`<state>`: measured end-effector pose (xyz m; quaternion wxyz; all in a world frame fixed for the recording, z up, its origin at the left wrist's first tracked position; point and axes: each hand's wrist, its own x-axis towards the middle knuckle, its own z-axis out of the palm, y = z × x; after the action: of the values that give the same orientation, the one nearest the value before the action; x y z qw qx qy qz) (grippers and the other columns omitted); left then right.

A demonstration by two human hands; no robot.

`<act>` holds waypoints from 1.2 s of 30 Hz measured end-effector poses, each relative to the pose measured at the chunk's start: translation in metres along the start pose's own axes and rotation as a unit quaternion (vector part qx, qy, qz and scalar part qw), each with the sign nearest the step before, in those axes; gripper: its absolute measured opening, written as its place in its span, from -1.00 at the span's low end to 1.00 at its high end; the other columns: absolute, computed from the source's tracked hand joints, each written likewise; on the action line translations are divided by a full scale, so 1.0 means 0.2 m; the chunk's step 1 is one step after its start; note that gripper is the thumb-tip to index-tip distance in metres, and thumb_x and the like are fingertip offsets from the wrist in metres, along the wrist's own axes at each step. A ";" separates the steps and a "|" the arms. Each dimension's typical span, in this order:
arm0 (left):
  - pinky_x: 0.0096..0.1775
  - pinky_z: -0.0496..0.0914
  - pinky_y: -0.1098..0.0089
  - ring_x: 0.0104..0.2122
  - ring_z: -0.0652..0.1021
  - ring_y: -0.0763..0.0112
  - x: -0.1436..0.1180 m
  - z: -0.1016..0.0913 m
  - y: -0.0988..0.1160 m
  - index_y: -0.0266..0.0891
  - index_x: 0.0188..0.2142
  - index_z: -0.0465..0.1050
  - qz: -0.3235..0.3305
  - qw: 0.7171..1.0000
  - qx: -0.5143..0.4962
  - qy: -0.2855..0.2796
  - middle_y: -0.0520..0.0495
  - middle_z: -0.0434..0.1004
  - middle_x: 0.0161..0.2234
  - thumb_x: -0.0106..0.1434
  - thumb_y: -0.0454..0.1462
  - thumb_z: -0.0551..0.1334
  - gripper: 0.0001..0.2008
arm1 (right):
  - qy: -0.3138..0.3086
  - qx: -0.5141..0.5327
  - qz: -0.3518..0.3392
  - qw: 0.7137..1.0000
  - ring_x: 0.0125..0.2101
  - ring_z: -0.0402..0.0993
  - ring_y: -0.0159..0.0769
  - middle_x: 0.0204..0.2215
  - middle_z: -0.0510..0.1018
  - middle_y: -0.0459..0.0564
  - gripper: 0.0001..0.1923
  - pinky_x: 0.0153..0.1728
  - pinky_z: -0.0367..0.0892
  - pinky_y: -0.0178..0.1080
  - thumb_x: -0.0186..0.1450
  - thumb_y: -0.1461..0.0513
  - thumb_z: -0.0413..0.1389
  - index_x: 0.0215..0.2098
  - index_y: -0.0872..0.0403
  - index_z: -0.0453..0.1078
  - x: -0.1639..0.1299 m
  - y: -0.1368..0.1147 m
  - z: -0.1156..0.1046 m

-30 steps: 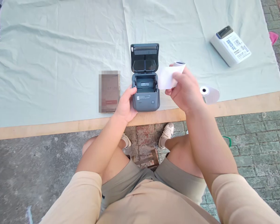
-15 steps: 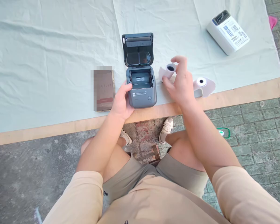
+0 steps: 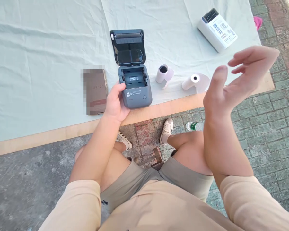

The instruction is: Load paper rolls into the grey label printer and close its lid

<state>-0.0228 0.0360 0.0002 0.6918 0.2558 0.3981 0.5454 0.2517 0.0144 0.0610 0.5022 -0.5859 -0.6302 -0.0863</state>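
Observation:
My left hand grips the left side of a dark grey label printer, thumb on its rim. The printer's lid stands up, and its paper bay holds no roll. To the printer's right, a white paper roll with a dark core rests on the cloth, its loose end curling right. A second white paper roll lies beyond it, with a small core hole and a loose tail. My right hand is raised, fingers apart and holding nothing, right of the rolls and nearer the camera.
A phone showing 07:21 lies left of the printer. A white box with printed labels is at the back right. Pale cloth covers the table, whose wooden edge runs in front. A bottle lies on the paving.
My right hand has let go of the dark-cored paper roll and moved right and up, leaving it on the cloth. My left hand still holds the printer. The whole view has shifted.

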 end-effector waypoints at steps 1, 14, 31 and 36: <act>0.09 0.69 0.12 0.24 0.69 -0.07 0.00 0.01 0.00 -0.11 -0.17 0.58 -0.002 1.000 0.001 0.005 -0.08 0.81 -0.17 0.16 0.01 0.42 -0.66 | -0.013 0.001 0.013 1.000 0.04 0.57 0.12 -0.10 0.50 0.12 -0.72 0.12 0.43 0.24 0.49 -0.07 0.11 -0.03 -0.09 0.35 0.00 0.03 -0.02; 0.05 0.71 0.09 0.22 0.70 -0.07 -0.01 0.02 0.02 -0.08 -0.15 0.55 -0.013 1.000 -0.005 -0.003 -0.07 0.81 -0.09 0.20 -0.04 0.41 -0.71 | -0.176 0.083 0.241 0.951 -0.21 0.48 -0.07 -0.25 0.57 -0.09 -0.47 -0.06 0.40 0.05 0.16 0.10 0.41 -0.03 -0.18 0.26 -0.09 0.32 0.11; 0.05 0.64 0.23 0.15 0.71 0.05 -0.05 0.07 0.00 -0.09 -0.09 0.52 0.013 1.000 -0.003 0.011 -0.03 0.72 -0.17 0.12 -0.06 0.50 -0.59 | -0.410 0.064 -0.039 0.909 -0.02 0.61 0.00 -0.02 0.70 -0.02 -0.68 0.11 0.49 0.08 0.23 0.33 0.19 -0.09 -0.15 0.42 0.15 -0.47 0.30; 0.10 0.61 0.12 0.19 0.66 -0.04 -0.06 0.07 -0.02 -0.08 -0.08 0.49 0.009 1.000 0.004 0.019 -0.01 0.60 -0.21 0.10 -0.06 0.52 -0.56 | -0.455 -0.027 -0.058 0.888 0.00 0.61 0.16 -0.13 0.72 0.00 -0.70 0.14 0.42 0.27 0.26 0.35 0.20 -0.11 -0.15 0.44 0.14 -0.39 0.39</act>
<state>-0.0107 0.0242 0.0088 0.6781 0.2519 0.4105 0.5551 0.1507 0.0642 0.0821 0.1385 -0.5366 -0.8199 0.1439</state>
